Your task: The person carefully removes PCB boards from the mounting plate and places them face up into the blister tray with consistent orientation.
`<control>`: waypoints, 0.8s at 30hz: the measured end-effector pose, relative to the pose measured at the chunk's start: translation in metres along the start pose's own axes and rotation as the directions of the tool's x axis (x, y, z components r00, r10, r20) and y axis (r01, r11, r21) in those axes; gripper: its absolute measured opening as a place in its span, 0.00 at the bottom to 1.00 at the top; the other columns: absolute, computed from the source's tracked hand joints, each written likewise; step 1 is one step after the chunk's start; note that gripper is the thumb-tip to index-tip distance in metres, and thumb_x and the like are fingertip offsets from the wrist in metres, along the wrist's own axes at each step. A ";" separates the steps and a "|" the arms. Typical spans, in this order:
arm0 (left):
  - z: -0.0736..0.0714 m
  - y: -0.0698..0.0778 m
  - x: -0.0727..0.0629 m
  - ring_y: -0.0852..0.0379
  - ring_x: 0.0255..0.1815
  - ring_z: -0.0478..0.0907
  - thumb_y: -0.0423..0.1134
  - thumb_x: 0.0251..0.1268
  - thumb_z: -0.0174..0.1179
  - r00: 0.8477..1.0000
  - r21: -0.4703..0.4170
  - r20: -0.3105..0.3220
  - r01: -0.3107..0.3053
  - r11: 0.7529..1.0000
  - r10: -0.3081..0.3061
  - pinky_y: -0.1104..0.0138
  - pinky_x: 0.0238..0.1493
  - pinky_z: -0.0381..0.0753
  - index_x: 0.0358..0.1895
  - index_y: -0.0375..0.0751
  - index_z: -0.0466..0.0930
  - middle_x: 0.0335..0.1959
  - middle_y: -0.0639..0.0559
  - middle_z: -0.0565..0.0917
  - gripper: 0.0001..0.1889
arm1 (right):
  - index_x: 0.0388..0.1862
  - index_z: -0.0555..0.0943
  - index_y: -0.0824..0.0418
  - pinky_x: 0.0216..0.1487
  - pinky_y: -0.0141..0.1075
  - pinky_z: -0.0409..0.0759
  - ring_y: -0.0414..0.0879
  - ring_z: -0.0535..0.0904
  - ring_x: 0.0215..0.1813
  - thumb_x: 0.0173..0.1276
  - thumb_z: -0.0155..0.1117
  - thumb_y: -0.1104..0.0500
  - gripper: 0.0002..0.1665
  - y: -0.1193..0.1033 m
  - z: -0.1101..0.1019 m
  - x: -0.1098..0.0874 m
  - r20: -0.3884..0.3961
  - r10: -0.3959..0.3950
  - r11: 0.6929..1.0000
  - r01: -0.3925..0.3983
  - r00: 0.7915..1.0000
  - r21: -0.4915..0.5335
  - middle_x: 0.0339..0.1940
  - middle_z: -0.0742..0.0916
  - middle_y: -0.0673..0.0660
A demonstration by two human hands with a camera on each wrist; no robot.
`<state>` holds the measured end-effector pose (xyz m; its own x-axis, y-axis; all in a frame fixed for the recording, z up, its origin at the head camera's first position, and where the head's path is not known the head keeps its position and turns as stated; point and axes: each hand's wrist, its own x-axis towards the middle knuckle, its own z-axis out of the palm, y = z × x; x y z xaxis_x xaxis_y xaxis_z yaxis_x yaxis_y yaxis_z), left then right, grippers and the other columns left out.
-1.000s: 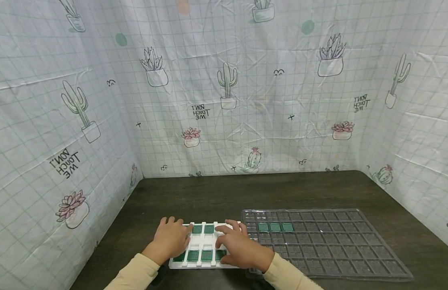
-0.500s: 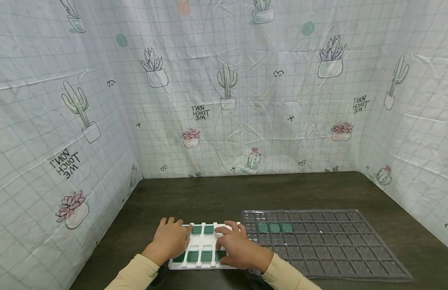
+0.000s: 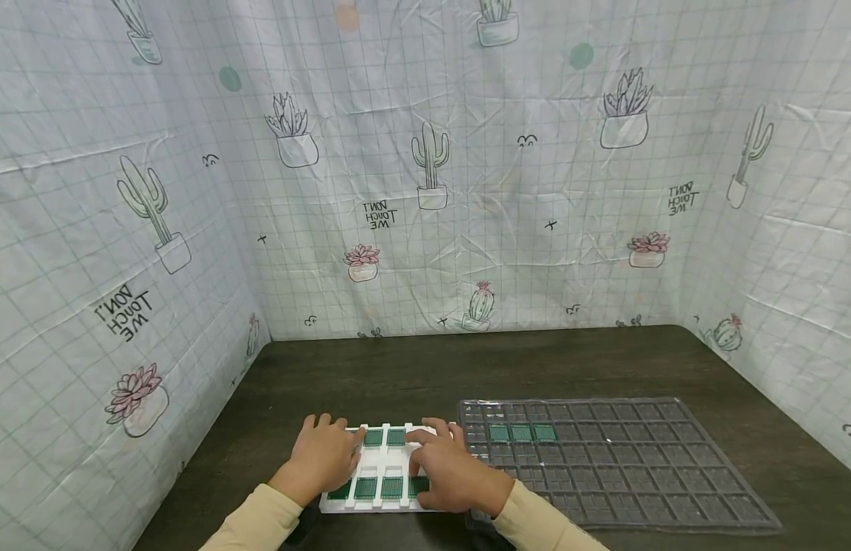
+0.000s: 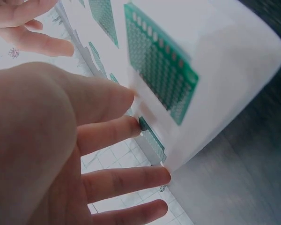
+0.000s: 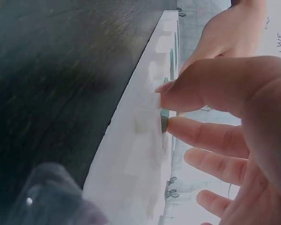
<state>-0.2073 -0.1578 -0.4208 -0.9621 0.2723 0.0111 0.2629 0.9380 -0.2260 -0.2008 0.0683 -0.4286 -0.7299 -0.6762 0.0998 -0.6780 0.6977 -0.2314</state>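
Observation:
A white slotted tray lies near the front of the table with green perforated circuit boards in its back and front rows. My left hand rests over the tray's left end, its fingers extended. In the left wrist view, the index fingertip is right at a small green board, and a larger board sits near the thumb. Over the right end is my right hand, thumb toward the near edge and fingers spread. The right wrist view has its thumb and index fingertips beside a green board, mostly hidden.
Right of the white tray lies a clear plastic tray with many compartments, its left edge close to my right hand. Three green boards sit in its second row. A patterned cloth hangs behind and beside the dark table.

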 end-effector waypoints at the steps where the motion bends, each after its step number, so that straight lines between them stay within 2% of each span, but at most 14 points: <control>1: 0.000 0.000 0.000 0.40 0.56 0.77 0.54 0.66 0.59 1.000 -0.002 0.000 -0.002 1.000 0.002 0.42 0.61 0.70 0.61 0.56 0.80 0.53 0.47 0.83 0.21 | 0.30 0.85 0.48 0.62 0.62 0.60 0.60 0.62 0.72 0.51 0.77 0.51 0.09 0.000 0.000 0.000 0.003 -0.002 1.000 0.002 1.000 0.006 0.66 0.79 0.51; 8: -0.001 -0.001 0.000 0.40 0.57 0.76 0.53 0.67 0.58 1.000 -0.016 0.007 -0.011 1.000 0.012 0.41 0.61 0.70 0.61 0.56 0.79 0.54 0.47 0.83 0.21 | 0.30 0.86 0.49 0.62 0.63 0.60 0.61 0.61 0.73 0.49 0.78 0.51 0.10 0.001 0.000 0.002 0.004 -0.008 0.999 0.008 1.000 0.031 0.66 0.79 0.52; 24: -0.002 0.000 -0.001 0.40 0.57 0.77 0.53 0.67 0.59 1.000 -0.023 0.001 -0.012 1.000 0.012 0.42 0.61 0.70 0.61 0.56 0.80 0.54 0.47 0.83 0.21 | 0.31 0.86 0.46 0.61 0.59 0.61 0.61 0.60 0.74 0.49 0.77 0.52 0.10 -0.003 -0.003 0.003 0.007 -0.007 1.000 0.007 1.000 0.028 0.66 0.78 0.52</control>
<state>-0.2062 -0.1581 -0.4187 -0.9590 0.2832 0.0072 0.2758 0.9393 -0.2042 -0.2016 0.0651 -0.4245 -0.7245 -0.6828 0.0943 -0.6802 0.6861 -0.2580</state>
